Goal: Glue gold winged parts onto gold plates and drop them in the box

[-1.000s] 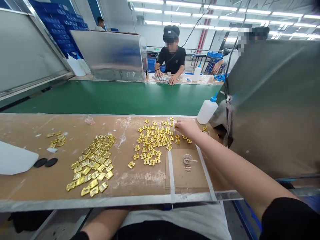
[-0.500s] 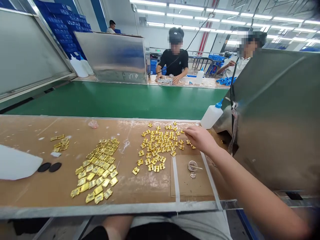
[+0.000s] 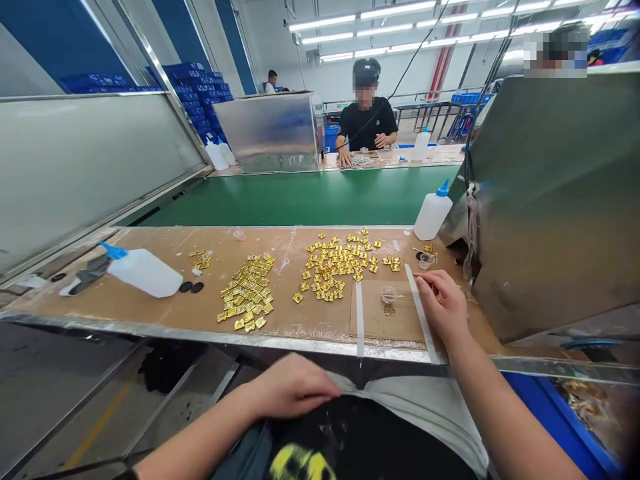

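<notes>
My right hand (image 3: 443, 303) is over the right edge of a taped cardboard square (image 3: 370, 330), thumb and fingers pinched; anything between the fingertips is too small to make out. Beside it on the cardboard is a small clear cup (image 3: 388, 294) with a thin stick across it. My left hand (image 3: 295, 387) rests at my lap on light grey cloth (image 3: 425, 393), fingers close together and curled, their tips partly hidden. Many small gold metal pieces (image 3: 343, 257) lie scattered near the cardboard. Left of them, flat gold pieces (image 3: 250, 290) form a second group.
A white squeeze bottle (image 3: 433, 217) stands upright behind my right hand, beside a metal panel (image 3: 555, 200). Another bottle (image 3: 147, 272) lies at left near black discs (image 3: 191, 287). Beyond a green belt (image 3: 300, 197), a person (image 3: 369, 123) works at the far bench.
My right hand has drawn back from the gold pieces toward the cardboard's right edge. My left hand has come into view at my lap. The camera view has shifted.
</notes>
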Tool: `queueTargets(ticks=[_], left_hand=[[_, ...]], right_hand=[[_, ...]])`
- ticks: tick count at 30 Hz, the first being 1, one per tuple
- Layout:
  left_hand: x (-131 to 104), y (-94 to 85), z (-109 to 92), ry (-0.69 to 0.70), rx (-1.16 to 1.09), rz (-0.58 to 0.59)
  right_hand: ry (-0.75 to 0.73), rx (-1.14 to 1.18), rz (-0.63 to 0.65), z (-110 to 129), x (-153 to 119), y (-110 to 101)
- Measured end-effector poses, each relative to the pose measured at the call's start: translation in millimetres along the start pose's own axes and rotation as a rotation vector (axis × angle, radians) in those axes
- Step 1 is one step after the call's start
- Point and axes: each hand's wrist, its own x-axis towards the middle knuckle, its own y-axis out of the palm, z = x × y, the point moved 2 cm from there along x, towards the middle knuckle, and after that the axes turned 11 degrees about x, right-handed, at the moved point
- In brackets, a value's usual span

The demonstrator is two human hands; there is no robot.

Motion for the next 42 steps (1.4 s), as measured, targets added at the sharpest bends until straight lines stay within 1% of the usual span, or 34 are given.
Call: queueTargets(ticks=[2, 3, 4, 5, 6, 8, 10, 12, 14, 21, 27, 29, 31, 32, 34, 37, 39, 40, 42], left_hand=[[2, -26.5, 15, -0.063, 0.178, -0.147], [7, -39.2, 27, -0.121, 0.325, -0.202], [15, -49.2, 41, -0.179, 0.465, -0.213], [25, -55.2, 56, -0.231, 0.57, -0.169], [36, -57.5, 71, -0.264, 0.637, -0.105], [58, -53.5, 99, -0.289, 0.682, -0.017], [76, -43.9, 119, -0.296, 0.686, 0.023], [89, -36.1, 133, -0.302, 0.695, 0.04], [98, -33.8, 144, -0.3, 0.706, 0.048], [129, -44.4, 182, -0.295, 0.738, 0.048], [148, -51.9, 214, -0.301, 0.742, 0.021], [152, -57.4, 220, -0.302, 0.744, 0.006], [154, -62.8, 221, -0.294, 0.747, -0.014], [156, -64.3, 218, -0.28, 0.746, -0.022], [160, -62.6, 206, -0.218, 0.735, -0.015], [172, -47.0, 181, -0.076, 0.705, 0.045], [185, -32.8, 170, -0.029, 0.693, 0.071], [192, -26.5, 167, -0.028, 0.691, 0.071], [207, -17.7, 169, -0.053, 0.692, 0.057]], right_hand=[[0.003, -0.004, -0.024, -3, -1, 0], [0.0, -0.007, -0.034, -3, -1, -1], [-0.005, -0.008, -0.035, -3, 0, -1], [-0.011, -0.008, -0.024, -3, 0, 0], [-0.017, -0.004, -0.004, -3, 0, 1], [-0.022, 0.008, 0.04, -2, 0, 2], [-0.021, 0.02, 0.062, -1, 0, 4], [-0.02, 0.024, 0.068, -1, -1, 4], [-0.028, 0.024, 0.076, -1, -1, 5], [-0.067, 0.021, 0.115, -5, 0, 8], [-0.032, 0.013, 0.125, -7, 0, 10], [-0.016, 0.013, 0.128, -7, 0, 10], [-0.008, 0.014, 0.128, -7, 0, 10], [-0.009, 0.016, 0.128, -7, 0, 10], [-0.012, 0.022, 0.128, -8, 1, 11], [-0.008, 0.029, 0.13, -9, 1, 11], [-0.008, 0.025, 0.128, -10, 1, 11], [-0.009, 0.022, 0.126, -10, 1, 11], [-0.013, 0.019, 0.12, -11, 1, 11]])
